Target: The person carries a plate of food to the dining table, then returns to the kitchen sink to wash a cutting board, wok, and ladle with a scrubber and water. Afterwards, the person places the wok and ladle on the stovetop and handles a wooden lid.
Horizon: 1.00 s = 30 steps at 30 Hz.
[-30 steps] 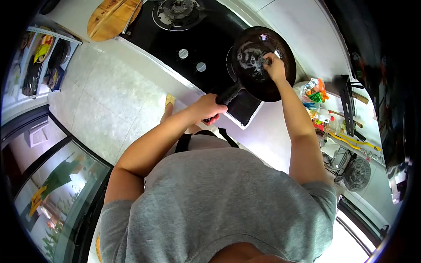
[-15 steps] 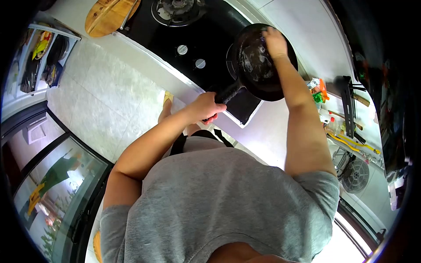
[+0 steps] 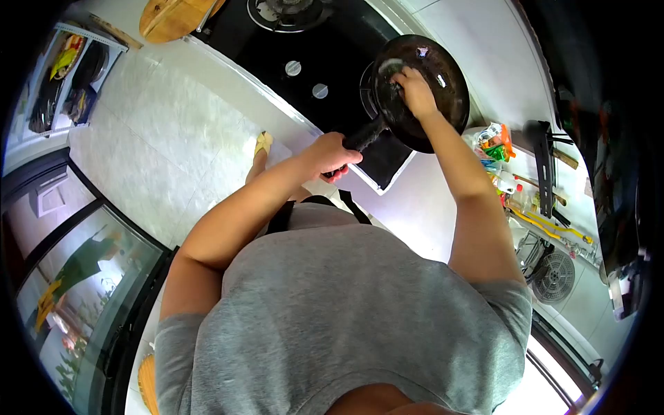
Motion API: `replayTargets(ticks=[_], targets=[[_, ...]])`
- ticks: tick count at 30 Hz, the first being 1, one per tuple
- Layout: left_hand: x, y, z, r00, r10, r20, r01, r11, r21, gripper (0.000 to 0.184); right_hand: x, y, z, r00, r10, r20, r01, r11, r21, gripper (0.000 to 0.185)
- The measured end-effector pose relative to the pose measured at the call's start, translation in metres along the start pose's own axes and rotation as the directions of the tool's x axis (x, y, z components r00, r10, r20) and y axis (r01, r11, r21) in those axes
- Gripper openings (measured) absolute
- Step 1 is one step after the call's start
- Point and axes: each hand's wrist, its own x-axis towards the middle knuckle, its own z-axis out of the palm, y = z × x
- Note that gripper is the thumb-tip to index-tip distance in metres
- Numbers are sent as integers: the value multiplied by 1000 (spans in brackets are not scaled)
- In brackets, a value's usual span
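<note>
A dark frying pan (image 3: 448, 104) rests over the right end of the black gas stove, its handle (image 3: 366, 135) pointing down and left toward me. My left hand (image 3: 333, 156) is wrapped round that handle. Inside the pan is my right hand (image 3: 417, 94), its fingers bent and pressed to the left part of the inner surface. Whatever those fingers hold, if anything, is too small or hidden to make out. A greyish smear shows beside the fingertips, and the pan's inside has shiny patches.
Two knobs (image 3: 319, 90) and a second burner (image 3: 287, 10) are on the stove (image 3: 228, 41). A round wooden board (image 3: 169, 19) lies at its left. On the right are packets (image 3: 496, 143), bottles and a dark rack (image 3: 546, 169). A glass door (image 3: 90, 283) stands at lower left.
My right hand has moved left and down inside the pan, from its upper right to the left part. My left hand stays on the handle. The view has shifted slightly.
</note>
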Motion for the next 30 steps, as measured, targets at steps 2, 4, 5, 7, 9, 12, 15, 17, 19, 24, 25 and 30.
replayTargets(ticks=[2,4,5,7,9,12,15,17,19,24,25,30], targets=[[1,-3,-2,999,31,30,-30,999,-16,23,22,26,11,991,-107,81,117,985,-128,24],[1,-4,-1,999,33,9,-33,999,-17,23,31,44,-3,988,-102,114,122,975,-185,25],[1,-5,1,999,42,-11,-42,999,-10,23,30,57,-6,989,-100,109,123,964,-234,25],[1,-6,2,1000,19,-20,-19,999,-39,23,16,106,10,992,-91,-82,55,930,-363,23],[-1,-7,2,999,34,-36,-37,996,-77,22,-4,92,-32,941,292,174,-213,905,-367,22],[-1,-8,5,999,35,17,-32,986,-166,19,-50,99,-24,749,505,429,-266,822,-503,19],[2,-11,11,999,6,34,2,973,-231,18,-87,27,-24,722,410,558,-363,910,-199,26],[2,-10,14,999,-25,20,29,973,-230,18,-79,-17,-12,856,303,418,-424,875,235,28],[-2,-8,13,999,5,54,7,974,-227,19,-50,-32,4,875,310,372,-476,690,545,29],[-2,-8,10,1000,-15,14,17,991,-130,24,16,25,17,992,-84,-96,92,992,84,24],[-2,-8,10,1000,-9,6,9,994,-109,26,22,46,15,992,-121,-41,123,992,41,22],[-7,-6,14,998,51,22,-46,978,-204,24,-8,112,-8,985,-153,-79,114,924,-366,22]])
